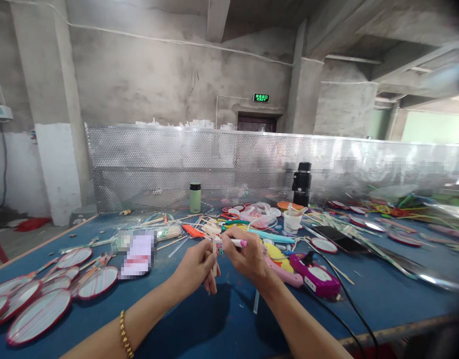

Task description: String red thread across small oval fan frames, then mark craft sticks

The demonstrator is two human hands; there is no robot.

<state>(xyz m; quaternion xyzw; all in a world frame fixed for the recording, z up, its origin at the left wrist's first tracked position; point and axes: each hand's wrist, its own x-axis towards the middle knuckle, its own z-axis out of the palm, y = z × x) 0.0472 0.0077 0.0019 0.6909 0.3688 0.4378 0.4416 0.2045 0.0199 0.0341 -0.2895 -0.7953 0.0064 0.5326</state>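
Observation:
My left hand (199,264) is closed around a narrow, pale wooden strip (215,257), held upright above the table. My right hand (248,257) pinches a white pen (232,242) with a pink end, pointing left toward the strip. Small blue and pink marks or pieces show between the two hands, too small to make out. Whether the pen's tip touches the strip is hidden by the fingers. Just right of my right hand lie a pink curved handle (287,275) and a purple device (315,276) with a white label.
Round white paddles with red rims (40,316) overlap at the left. A phone (138,253) stands nearby. Behind are sticks, a green bottle (195,198), a white cup (291,222) and a black thermos (302,184). Black cables (349,267) cross the right side. A perforated metal screen (162,164) borders the back.

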